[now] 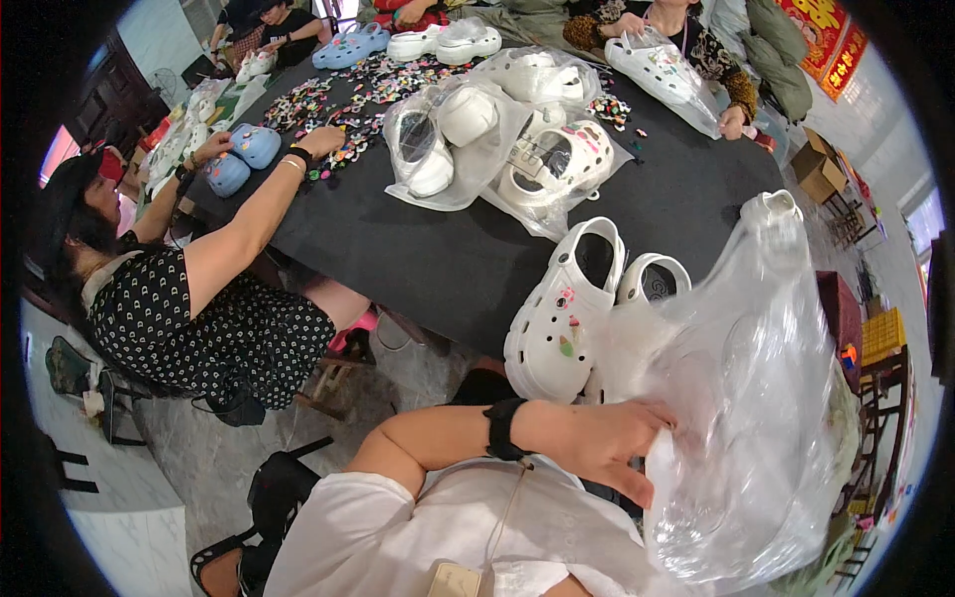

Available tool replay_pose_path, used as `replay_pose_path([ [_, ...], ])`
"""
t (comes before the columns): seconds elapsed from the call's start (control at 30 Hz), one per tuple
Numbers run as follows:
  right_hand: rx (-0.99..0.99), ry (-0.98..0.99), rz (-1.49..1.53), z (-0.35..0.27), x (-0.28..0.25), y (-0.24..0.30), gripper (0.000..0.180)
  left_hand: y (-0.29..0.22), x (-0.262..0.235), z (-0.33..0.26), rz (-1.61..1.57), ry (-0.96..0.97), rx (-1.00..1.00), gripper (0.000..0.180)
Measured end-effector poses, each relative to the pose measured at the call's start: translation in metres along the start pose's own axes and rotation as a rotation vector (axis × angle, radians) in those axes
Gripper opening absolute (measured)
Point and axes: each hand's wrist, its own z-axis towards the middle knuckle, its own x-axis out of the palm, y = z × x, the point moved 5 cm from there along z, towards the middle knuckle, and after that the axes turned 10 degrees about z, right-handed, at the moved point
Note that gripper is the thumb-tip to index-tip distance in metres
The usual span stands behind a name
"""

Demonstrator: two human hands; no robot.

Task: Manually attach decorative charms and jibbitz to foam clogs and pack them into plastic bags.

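Note:
My left hand [602,448], with a black band on its wrist, pinches the edge of a large clear plastic bag [746,428]. The bag stands puffed up at the near right, its top bunched around something white. Just left of it, a white clog [559,338] with small colourful charms stands heel up against the table edge. A second white clog [637,323] is beside it, partly covered by the bag. My right hand does not show; the bag may hide it.
Bagged white clogs [468,139] lie mid-table on the black tabletop [398,254], near scattered colourful charms [373,85]. At left, a person handles blue clogs [257,146]. Across the table, another holds a bagged white clog [662,75]. A cardboard box [819,166] stands at right.

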Motion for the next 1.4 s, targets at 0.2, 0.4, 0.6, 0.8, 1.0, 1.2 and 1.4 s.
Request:
replay_pose_path([
  [0.2,0.086,0.011,0.03,-0.082,-0.062,-0.017,0.084,-0.027,-0.015,-0.013,-0.036,-0.114,-0.081,0.065],
  [0.4,0.159,-0.038,0.057,-0.068,-0.054,-0.014,0.098,-0.029,-0.045,-0.022,-0.009,-0.227,-0.196,0.072],
  [0.6,0.217,-0.058,0.097,-0.124,-0.067,-0.013,0.112,-0.016,-0.016,-0.004,0.014,-0.18,-0.139,0.067],
  [0.8,0.213,-0.021,0.196,-0.176,-0.076,-0.033,0.126,-0.007,-0.051,-0.045,0.222,-0.707,-0.117,0.025],
  [1.0,0.106,0.108,0.484,-0.083,0.045,0.014,0.158,0.0,-0.069,-0.074,-0.332,-1.281,-0.262,0.028],
  [1.2,0.13,0.29,0.209,-0.108,0.031,-0.059,0.127,0.031,-0.014,-0.038,0.045,-0.812,-0.296,0.027],
  [1.4,-0.002,0.254,0.126,-0.094,0.039,-0.058,0.111,0.014,-0.015,-0.02,-0.027,-0.365,-0.63,0.032],
])
